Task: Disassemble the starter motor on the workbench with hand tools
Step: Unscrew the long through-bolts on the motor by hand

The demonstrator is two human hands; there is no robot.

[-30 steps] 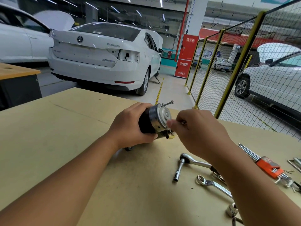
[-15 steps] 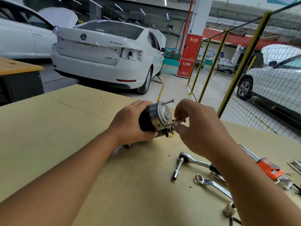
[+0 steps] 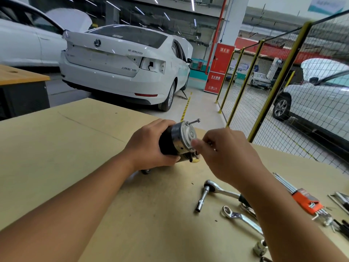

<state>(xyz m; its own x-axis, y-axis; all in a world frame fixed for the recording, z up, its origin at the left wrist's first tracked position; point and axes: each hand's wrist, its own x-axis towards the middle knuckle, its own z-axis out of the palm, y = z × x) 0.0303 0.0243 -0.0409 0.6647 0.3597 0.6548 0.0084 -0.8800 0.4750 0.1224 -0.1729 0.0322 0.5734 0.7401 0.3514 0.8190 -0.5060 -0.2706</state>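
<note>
i see my left hand (image 3: 149, 148) wrapped round the black body of the starter motor (image 3: 176, 141), holding it just over the worktop (image 3: 75, 148). a long bolt (image 3: 193, 121) sticks out of its shiny end cap. my right hand (image 3: 224, 156) is right by that cap with fingers curled, but i cannot tell if it pinches anything. a ratchet (image 3: 217, 191), a wrench (image 3: 239, 217) and hex keys (image 3: 302, 197) lie on the worktop near my right arm.

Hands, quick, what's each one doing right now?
Left hand: grips the starter motor body on the workbench.
Right hand: fingers curled at the motor's end cap; what they pinch cannot be told.
</note>
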